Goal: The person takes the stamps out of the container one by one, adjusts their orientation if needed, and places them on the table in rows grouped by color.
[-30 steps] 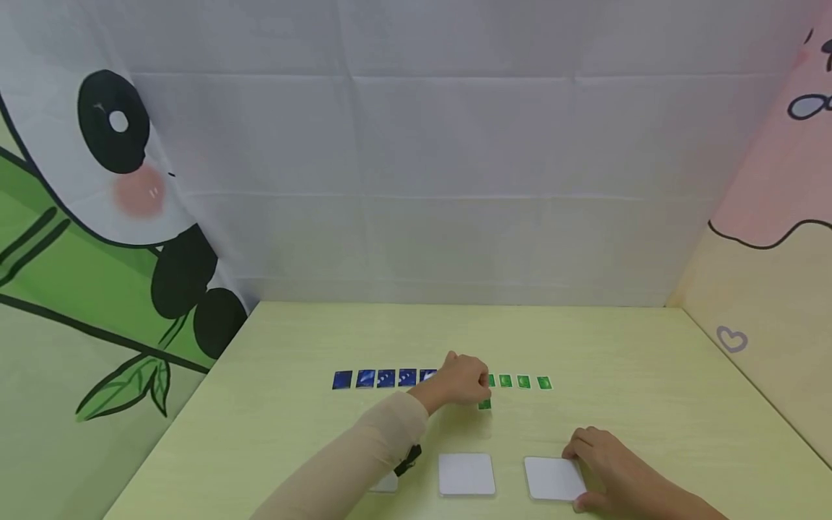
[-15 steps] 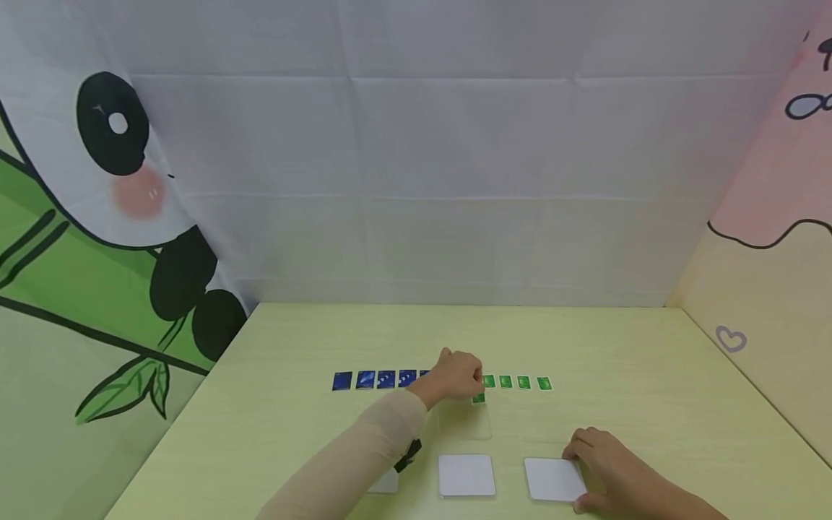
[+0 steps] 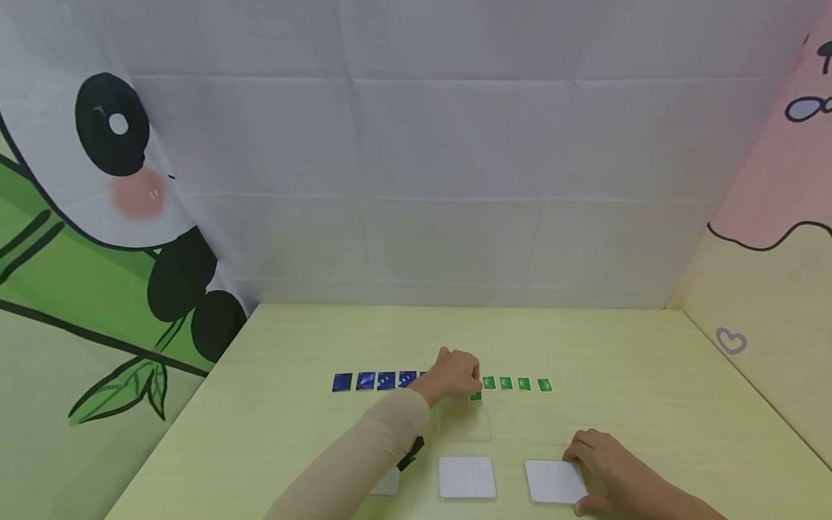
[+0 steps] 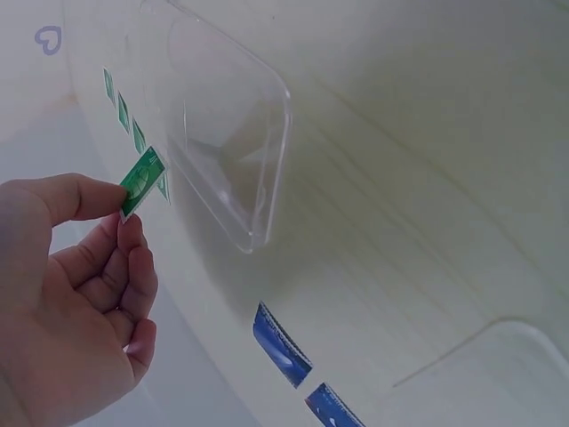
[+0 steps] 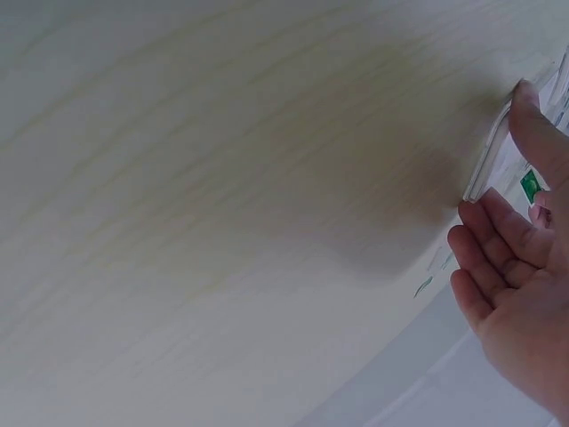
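My left hand [image 3: 457, 374] is over the gap between two rows of small cards. In the left wrist view its thumb and index finger pinch a small green card [image 4: 142, 181] by one end, beside a clear plastic tray [image 4: 267, 169]. Blue cards [image 3: 386, 380] lie in a row at left, the last partly hidden by the hand. Green cards [image 3: 505, 383] continue the row at right. Near the front right, my right hand [image 3: 611, 469] grips a flat white case [image 3: 555, 482] at its right side, thumb at the near corner and fingers at the far one. The right wrist view shows its clear edge [image 5: 491, 160].
Another white case [image 3: 466, 477] lies front centre. A third case [image 3: 386, 482] is mostly hidden under the left sleeve [image 3: 364, 455]. The pale yellow table [image 3: 682, 383] ends at a white cloth backdrop [image 3: 455, 180], with cartoon-printed panels at both sides.
My left hand has moved slightly left with the green card, which shifts left and away from me, nearer the row. The right hand stays on the white case.
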Demonstrator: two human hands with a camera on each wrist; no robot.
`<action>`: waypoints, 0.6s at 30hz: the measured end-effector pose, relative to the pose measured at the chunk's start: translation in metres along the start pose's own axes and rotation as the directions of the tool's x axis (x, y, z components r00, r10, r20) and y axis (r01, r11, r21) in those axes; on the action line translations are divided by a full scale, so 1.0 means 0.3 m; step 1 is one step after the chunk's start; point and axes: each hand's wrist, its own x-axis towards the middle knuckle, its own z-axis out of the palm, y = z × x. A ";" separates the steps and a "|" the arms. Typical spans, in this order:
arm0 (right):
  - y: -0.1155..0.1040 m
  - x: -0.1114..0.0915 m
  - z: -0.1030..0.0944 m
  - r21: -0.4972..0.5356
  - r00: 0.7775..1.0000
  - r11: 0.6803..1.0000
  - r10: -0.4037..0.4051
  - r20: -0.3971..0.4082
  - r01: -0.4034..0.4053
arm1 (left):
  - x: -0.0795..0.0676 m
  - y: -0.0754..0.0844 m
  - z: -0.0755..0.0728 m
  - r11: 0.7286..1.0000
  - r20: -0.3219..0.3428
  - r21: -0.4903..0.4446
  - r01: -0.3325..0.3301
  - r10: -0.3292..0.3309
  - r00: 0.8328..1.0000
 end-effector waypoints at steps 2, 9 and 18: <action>0.000 0.000 0.000 -0.001 1.000 1.000 0.002 0.002 -0.002 | 0.005 -0.004 0.005 1.000 -0.001 0.002 0.007 -0.007 1.000; -0.006 0.008 -0.012 0.011 0.999 1.000 0.029 0.041 -0.030 | 0.023 -0.020 0.019 0.999 0.008 0.001 0.037 -0.037 0.999; -0.011 0.008 -0.012 0.015 0.999 0.999 0.040 0.031 -0.041 | 0.031 -0.024 0.021 0.998 0.004 0.027 0.054 -0.054 0.999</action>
